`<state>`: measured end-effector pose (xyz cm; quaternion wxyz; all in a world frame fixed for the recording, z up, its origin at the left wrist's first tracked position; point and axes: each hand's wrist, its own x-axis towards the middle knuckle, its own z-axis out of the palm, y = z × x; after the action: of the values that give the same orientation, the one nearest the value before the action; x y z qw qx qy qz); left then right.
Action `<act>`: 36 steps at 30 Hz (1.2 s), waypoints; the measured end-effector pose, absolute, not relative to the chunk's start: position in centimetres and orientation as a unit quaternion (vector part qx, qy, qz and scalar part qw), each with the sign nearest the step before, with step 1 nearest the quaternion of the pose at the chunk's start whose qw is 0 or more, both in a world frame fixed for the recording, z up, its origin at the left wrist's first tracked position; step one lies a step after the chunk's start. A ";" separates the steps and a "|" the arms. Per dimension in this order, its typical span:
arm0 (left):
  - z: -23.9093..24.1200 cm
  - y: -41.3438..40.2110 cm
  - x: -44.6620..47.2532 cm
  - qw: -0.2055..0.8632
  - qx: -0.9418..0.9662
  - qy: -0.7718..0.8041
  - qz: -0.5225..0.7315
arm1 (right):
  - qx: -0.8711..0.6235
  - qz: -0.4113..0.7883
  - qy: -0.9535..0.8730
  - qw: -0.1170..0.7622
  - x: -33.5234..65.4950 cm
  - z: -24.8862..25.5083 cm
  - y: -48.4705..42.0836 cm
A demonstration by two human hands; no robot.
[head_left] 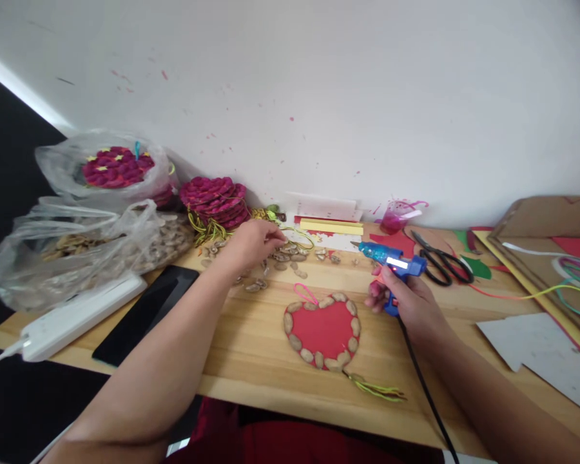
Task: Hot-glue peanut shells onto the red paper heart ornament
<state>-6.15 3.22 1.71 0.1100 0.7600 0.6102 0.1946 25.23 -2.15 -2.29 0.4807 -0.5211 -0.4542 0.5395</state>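
Observation:
My right hand [408,299] grips a blue hot glue gun [391,259], its nozzle pointing left and its black cord running down toward the table's front edge. Over loose peanut shells [283,254] at the middle back, my left hand [258,243] has its fingers drawn together; whatever they may hold is hidden. Between my arms lies a red heart-shaped card [321,328] edged with peanut shells. A pink loop [305,293] tops the card, and a yellow-green tassel [377,388] trails from its lower tip.
Black-handled scissors [444,261] lie right of the glue gun, near a cup of magenta paint [394,218]. Leftward are a phone [147,312], a white power strip [84,316], a plastic bag of shells [77,258] and stacked magenta pieces [215,201]. Cardboard [544,225] stands far right.

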 end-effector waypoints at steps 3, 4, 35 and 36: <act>2.2 2.7 -5.7 0.142 0.763 0.608 0.169 | -0.521 0.543 -0.450 0.482 25.2 -2.4 -2.1; 2.3 2.6 -5.7 0.134 0.761 0.616 0.155 | -0.520 0.542 -0.449 0.484 25.3 -2.4 -2.1; -1.8 3.3 -3.2 0.056 0.813 0.549 0.185 | -0.518 0.551 -0.460 0.466 25.4 -2.6 -2.0; -1.8 3.3 -3.2 0.053 0.811 0.554 0.178 | -0.518 0.551 -0.461 0.464 25.4 -2.6 -2.0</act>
<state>-3.15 3.33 -1.80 0.0532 0.8114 0.5540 0.1783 25.42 -1.99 -2.62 0.4644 -0.5183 -0.4606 0.5509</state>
